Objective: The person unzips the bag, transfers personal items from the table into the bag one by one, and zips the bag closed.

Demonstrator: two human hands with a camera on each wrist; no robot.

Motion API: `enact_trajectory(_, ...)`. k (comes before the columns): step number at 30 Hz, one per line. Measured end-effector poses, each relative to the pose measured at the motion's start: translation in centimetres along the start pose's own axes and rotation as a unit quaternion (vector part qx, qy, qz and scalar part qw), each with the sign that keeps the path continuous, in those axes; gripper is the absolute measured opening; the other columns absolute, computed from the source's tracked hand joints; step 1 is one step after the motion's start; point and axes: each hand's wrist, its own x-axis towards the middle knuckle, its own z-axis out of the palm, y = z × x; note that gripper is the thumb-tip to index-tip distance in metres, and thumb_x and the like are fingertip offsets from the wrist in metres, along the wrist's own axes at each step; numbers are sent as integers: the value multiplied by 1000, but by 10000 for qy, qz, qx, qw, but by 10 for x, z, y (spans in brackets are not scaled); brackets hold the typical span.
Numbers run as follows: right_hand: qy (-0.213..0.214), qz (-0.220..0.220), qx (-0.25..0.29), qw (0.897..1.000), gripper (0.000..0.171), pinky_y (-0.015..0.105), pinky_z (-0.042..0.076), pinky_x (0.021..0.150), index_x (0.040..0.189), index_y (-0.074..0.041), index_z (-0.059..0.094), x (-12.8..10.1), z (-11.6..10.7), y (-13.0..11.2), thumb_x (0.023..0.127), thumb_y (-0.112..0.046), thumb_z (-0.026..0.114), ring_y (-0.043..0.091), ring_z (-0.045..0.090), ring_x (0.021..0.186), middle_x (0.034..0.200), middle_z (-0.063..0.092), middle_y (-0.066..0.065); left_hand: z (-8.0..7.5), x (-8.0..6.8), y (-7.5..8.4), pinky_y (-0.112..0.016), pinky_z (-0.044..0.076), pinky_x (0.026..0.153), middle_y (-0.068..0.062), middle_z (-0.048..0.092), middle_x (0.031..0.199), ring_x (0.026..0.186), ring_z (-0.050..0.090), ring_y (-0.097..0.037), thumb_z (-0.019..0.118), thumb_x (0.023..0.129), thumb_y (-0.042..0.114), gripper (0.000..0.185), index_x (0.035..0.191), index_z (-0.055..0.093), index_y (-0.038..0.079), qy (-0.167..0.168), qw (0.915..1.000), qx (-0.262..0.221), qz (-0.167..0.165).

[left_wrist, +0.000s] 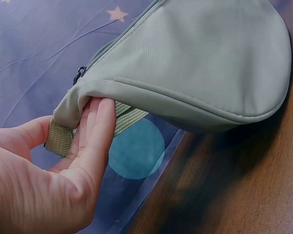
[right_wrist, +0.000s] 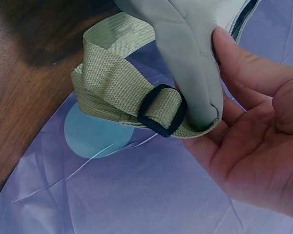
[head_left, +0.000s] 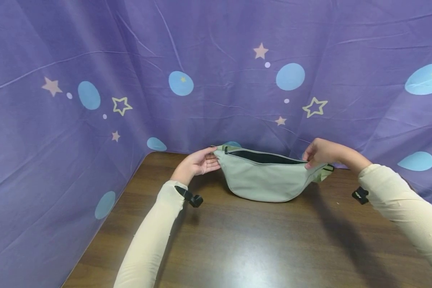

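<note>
A pale green waist bag (head_left: 263,178) stands upright at the far edge of a wooden table (head_left: 237,240), its top zipper open onto a dark inside. My left hand (head_left: 201,162) holds the bag's left end, fingers under the fabric and the webbing strap (left_wrist: 58,139). My right hand (head_left: 318,154) pinches the bag's right end (right_wrist: 195,73) between thumb and fingers. A folded webbing strap with a black slider buckle (right_wrist: 161,109) hangs below that end.
A purple cloth with stars and blue dots (head_left: 216,72) hangs behind the table and along its left side. Bare wooden table surface lies between me and the bag. Small black cameras are strapped to both cream sleeves (head_left: 192,199).
</note>
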Motion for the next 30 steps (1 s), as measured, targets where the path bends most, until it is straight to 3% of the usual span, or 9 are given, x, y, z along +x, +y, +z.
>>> enact_trajectory(3,-114,-38,-48,9999,15,20,53,66,93,6,71,0,-1,-2,82,0,80,11,60,79,84,73,3,-1,1,-1,-40,31,127,-9,67,82,75,69,-19,51,108,26,28,92,58,3,7,10000,-84,27)
enact_trajectory(12,-98,-101,-34,9999,28,27,54,72,111,4,70,6,1,-15,91,-15,76,13,61,83,93,75,5,-3,2,-5,-40,32,128,-9,62,91,86,63,-19,50,107,27,25,102,51,2,35,9999,-105,96)
enact_trajectory(23,-60,51,861,9963,32,40,62,87,122,0,67,31,4,-53,102,-24,62,16,69,93,99,74,6,-5,-3,-4,-40,32,127,-9,68,88,82,69,-18,49,107,28,28,100,56,3,-217,9996,89,176)
enact_trajectory(26,-45,131,1123,9936,32,42,62,91,125,1,65,42,5,-68,104,-22,59,15,70,91,95,74,4,-6,-3,-3,-37,51,115,-8,70,88,82,71,-18,49,107,29,28,98,59,4,-332,9991,194,200)
enact_trajectory(28,-35,188,1362,9905,34,41,63,91,128,3,63,49,6,-78,104,-20,57,15,71,89,94,74,3,-7,-4,-1,-34,62,98,-8,71,88,82,71,-17,48,107,29,29,96,61,5,-416,9986,230,222)
enact_trajectory(30,-45,231,1703,9851,37,40,63,92,132,6,60,57,8,-87,105,-19,56,14,71,87,93,74,2,-6,-5,0,-30,65,81,-8,72,88,82,72,-17,48,108,29,31,93,63,6,-480,9982,250,248)
